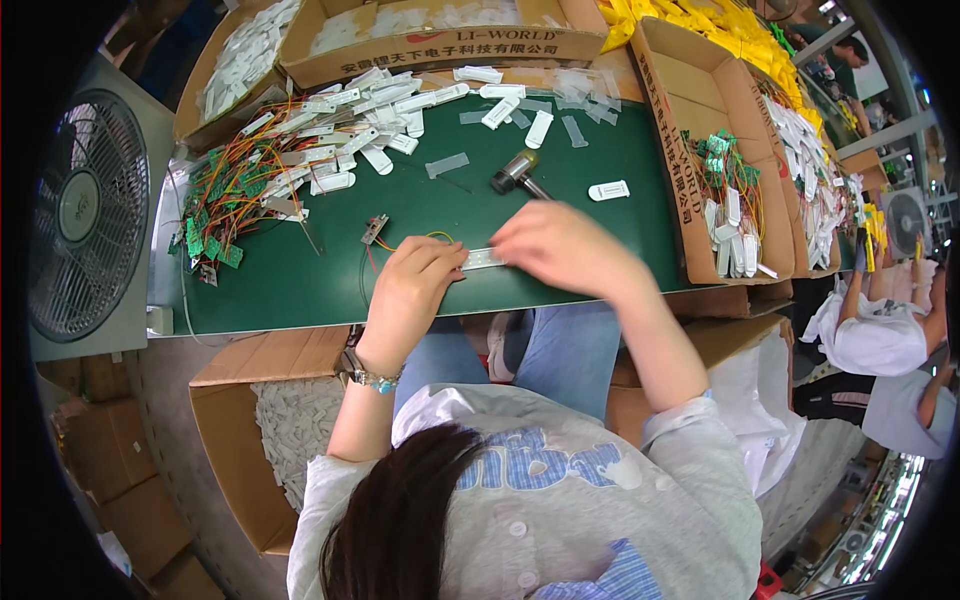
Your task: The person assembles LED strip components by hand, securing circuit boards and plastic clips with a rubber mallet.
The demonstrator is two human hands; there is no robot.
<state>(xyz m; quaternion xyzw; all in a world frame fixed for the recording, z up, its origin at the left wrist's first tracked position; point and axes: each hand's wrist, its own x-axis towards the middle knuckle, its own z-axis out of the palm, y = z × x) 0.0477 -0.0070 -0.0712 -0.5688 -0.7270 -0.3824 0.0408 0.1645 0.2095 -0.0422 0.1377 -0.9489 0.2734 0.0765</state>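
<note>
Both my hands meet at the front edge of the green table (pixel 300 290). My left hand (pixel 410 285) rests knuckles up and pinches one end of a small white plastic strip (pixel 483 259). My right hand (pixel 560 245) covers the strip's other end, fingers curled on it. Thin yellow and red wires (pixel 425 238) run from the strip to a small circuit board (pixel 375 229) just behind my left hand. A small hammer (pixel 517 172) lies on the table a little beyond my right hand.
A heap of white casings (pixel 350 110) and green wired boards (pixel 215 200) fills the table's back left. Cardboard boxes (pixel 700 120) of parts stand behind and to the right. A fan (pixel 85 210) stands at left. A box (pixel 290 430) of white pieces sits under the table. Other people (pixel 880 330) work at right.
</note>
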